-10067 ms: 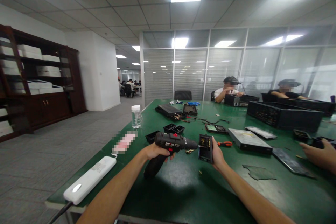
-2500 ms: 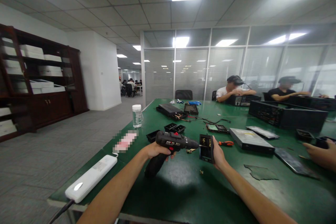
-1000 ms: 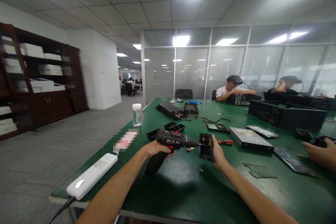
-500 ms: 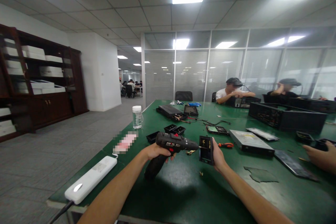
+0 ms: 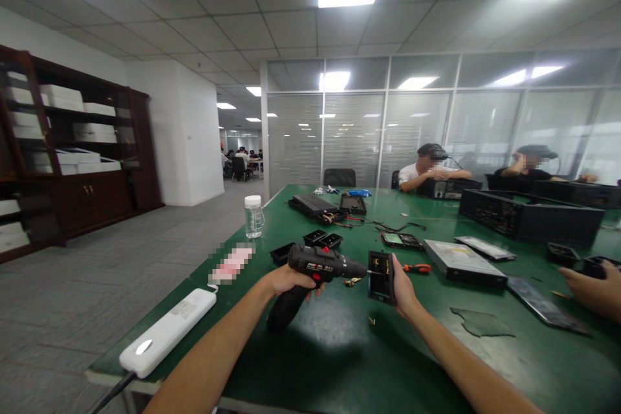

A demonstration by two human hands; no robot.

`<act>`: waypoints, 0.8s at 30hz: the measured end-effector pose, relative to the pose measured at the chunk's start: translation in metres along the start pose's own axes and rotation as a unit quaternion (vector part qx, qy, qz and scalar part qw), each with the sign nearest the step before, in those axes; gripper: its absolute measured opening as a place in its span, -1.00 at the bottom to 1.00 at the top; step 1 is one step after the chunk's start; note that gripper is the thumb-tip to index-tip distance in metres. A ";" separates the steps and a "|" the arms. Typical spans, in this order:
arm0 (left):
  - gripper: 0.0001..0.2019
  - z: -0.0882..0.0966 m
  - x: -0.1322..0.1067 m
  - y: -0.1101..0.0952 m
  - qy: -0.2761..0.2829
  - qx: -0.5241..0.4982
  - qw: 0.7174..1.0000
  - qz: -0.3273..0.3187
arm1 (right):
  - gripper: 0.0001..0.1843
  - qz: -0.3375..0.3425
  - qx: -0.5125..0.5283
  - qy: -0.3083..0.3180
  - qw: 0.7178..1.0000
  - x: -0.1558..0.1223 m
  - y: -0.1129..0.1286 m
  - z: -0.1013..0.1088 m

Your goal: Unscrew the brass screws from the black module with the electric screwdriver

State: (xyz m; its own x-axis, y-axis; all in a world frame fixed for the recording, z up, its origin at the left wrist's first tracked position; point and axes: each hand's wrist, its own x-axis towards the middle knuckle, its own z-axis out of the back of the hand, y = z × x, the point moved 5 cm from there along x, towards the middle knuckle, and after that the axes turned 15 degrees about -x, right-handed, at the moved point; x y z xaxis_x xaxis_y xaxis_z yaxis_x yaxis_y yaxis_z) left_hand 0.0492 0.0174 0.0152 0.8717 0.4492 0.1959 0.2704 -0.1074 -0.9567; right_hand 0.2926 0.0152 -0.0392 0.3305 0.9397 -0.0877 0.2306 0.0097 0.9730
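Note:
My left hand point(image 5: 294, 281) is wrapped round the grip of a black cordless drill point(image 5: 323, 263), which points to the right. Its thin bit reaches the open face of a small black plastic box point(image 5: 381, 277) with brass-coloured parts inside. My right hand point(image 5: 402, 284) holds that box upright by its right side. Whether the bit sits in a screw is too small to tell. Similar black boxes point(image 5: 323, 239) lie behind the drill. Small brass pieces point(image 5: 352, 282) are on the table beyond the drill tip, and another brass piece point(image 5: 372, 321) lies below the box.
On the green table point(image 5: 339, 362) are an orange screwdriver point(image 5: 417, 268), a silver disc drive point(image 5: 464, 263), a hard drive point(image 5: 402, 240), a black computer case point(image 5: 528, 213), a water bottle point(image 5: 253, 217) and a white power strip point(image 5: 169, 330). A co-worker's hand point(image 5: 594, 288) is at far right.

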 end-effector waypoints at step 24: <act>-0.67 -0.001 -0.001 -0.001 -0.011 -0.004 1.000 0.005 | -0.58 0.004 0.002 -0.004 1.000 0.000 0.001 -0.001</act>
State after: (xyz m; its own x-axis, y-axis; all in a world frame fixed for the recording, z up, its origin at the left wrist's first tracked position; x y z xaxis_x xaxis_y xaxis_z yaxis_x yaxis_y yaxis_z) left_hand 0.0483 0.0163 0.0163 0.8647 0.4682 0.1821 0.2659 -0.1191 -0.9566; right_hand 0.2922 0.0153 -0.0385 0.3401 0.9369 -0.0812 0.2311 0.0004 0.9729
